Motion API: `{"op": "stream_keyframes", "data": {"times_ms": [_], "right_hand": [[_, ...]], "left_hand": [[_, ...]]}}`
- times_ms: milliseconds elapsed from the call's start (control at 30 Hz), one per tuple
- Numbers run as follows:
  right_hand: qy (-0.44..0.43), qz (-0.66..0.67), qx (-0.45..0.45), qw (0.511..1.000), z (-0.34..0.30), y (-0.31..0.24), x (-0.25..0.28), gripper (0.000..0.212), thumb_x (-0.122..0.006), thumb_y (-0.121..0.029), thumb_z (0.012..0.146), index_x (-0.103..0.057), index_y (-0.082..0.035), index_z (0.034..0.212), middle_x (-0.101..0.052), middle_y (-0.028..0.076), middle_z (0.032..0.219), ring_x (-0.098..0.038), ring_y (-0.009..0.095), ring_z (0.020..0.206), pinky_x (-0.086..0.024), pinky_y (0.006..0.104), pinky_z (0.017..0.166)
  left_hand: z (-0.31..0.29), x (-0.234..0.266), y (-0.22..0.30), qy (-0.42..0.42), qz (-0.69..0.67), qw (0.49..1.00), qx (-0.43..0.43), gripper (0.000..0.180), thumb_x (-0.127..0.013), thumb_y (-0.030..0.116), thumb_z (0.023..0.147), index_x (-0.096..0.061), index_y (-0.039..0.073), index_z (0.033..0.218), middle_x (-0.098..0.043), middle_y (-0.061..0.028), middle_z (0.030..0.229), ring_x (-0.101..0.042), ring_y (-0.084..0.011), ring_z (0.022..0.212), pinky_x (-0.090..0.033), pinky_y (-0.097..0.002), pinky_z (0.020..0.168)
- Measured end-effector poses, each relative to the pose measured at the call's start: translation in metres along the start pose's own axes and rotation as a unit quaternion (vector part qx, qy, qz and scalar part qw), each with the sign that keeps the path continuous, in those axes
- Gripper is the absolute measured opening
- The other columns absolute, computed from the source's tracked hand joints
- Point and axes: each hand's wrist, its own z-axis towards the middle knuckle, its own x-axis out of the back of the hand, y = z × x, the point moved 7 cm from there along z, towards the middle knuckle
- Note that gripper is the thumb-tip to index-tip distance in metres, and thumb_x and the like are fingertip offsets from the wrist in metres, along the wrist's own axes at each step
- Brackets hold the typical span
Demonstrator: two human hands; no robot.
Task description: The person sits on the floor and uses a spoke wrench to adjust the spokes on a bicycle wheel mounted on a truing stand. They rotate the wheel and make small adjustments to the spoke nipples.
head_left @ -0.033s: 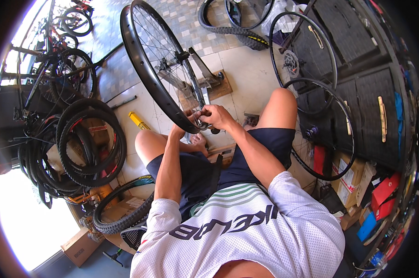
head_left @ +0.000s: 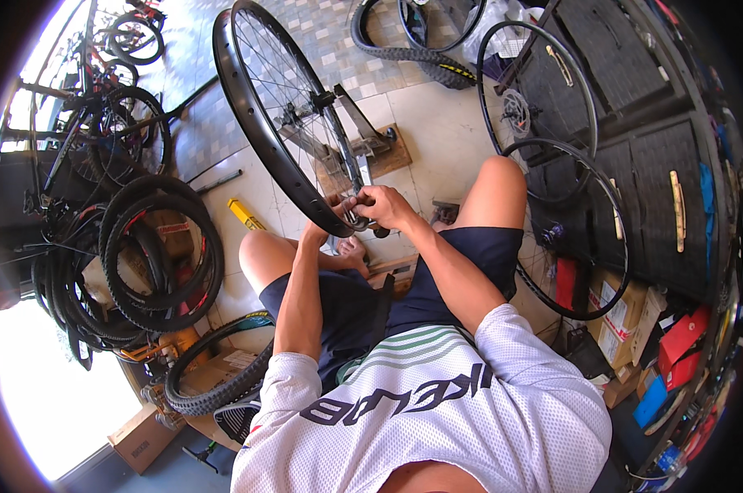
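Observation:
A black bicycle wheel (head_left: 260,131) with a wide, bare rim and thin spokes stands upright in a metal truing stand (head_left: 356,115) on a wooden base (head_left: 394,156). Both my hands meet at the wheel's near lower edge, beside the stand's arm. My left hand (head_left: 328,215) is partly hidden behind the rim, its fingers closed close to the spokes. My right hand (head_left: 383,207) is closed too, thumb and fingers pinched next to the left fingertips. Whatever small thing lies between the fingers is too small to make out.
Several black tyres (head_left: 162,255) hang at the left, near parked bicycles (head_left: 133,123). A yellow bar-shaped object (head_left: 246,215) lies on the floor. Two wheels (head_left: 626,238) lean against dark cabinets (head_left: 667,197) at the right, above cardboard boxes (head_left: 622,320). Another tyre (head_left: 211,386) rests behind my left side.

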Motion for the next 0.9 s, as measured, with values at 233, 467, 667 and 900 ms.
{"op": "stream_keyframes", "data": {"times_ms": [233,467,667,900], "right_hand": [[0.004,-0.012,-0.016,1.000,0.001,0.026,-0.012,0.026,-0.068,-0.019,0.081,-0.067,0.003,0.096,-0.071,0.014,0.081,-0.067,0.019,0.072,-0.052,0.0327,0.068],[0.019,-0.022,-0.037,0.999,0.003,0.030,-0.012,0.032,-0.071,-0.025,0.079,-0.067,0.005,0.090,-0.070,0.014,0.078,-0.066,0.019,0.069,-0.051,0.0330,0.065],[-0.005,-0.036,-0.011,0.999,0.001,0.006,-0.001,0.035,-0.073,-0.030,0.079,-0.067,0.002,0.090,-0.070,0.013,0.081,-0.066,0.018,0.072,-0.050,0.0317,0.066],[-0.015,0.021,-0.008,1.000,0.005,0.013,-0.005,0.029,-0.072,-0.023,0.080,-0.068,0.001,0.096,-0.072,0.013,0.085,-0.068,0.019,0.076,-0.052,0.0313,0.070]], "left_hand": [[-0.008,-0.007,0.009,0.126,0.173,0.975,-0.055,0.044,-0.075,0.044,0.083,-0.059,0.006,0.069,-0.056,0.0006,0.063,-0.047,-0.0068,0.058,-0.035,-0.0278,0.050],[-0.013,0.004,0.014,0.135,0.087,0.985,-0.054,0.049,-0.075,0.050,0.081,-0.062,0.004,0.072,-0.056,0.0008,0.063,-0.048,-0.0080,0.059,-0.036,-0.0276,0.051],[-0.004,-0.001,0.013,0.071,0.048,0.996,-0.007,0.045,-0.076,0.048,0.081,-0.068,0.004,0.086,-0.057,0.0025,0.067,-0.049,-0.0066,0.059,-0.037,-0.0239,0.052],[0.002,0.003,0.001,0.042,0.022,0.998,-0.042,0.039,-0.078,0.040,0.082,-0.060,0.005,0.078,-0.058,0.0015,0.068,-0.049,-0.0061,0.057,-0.037,-0.0234,0.049]]}}
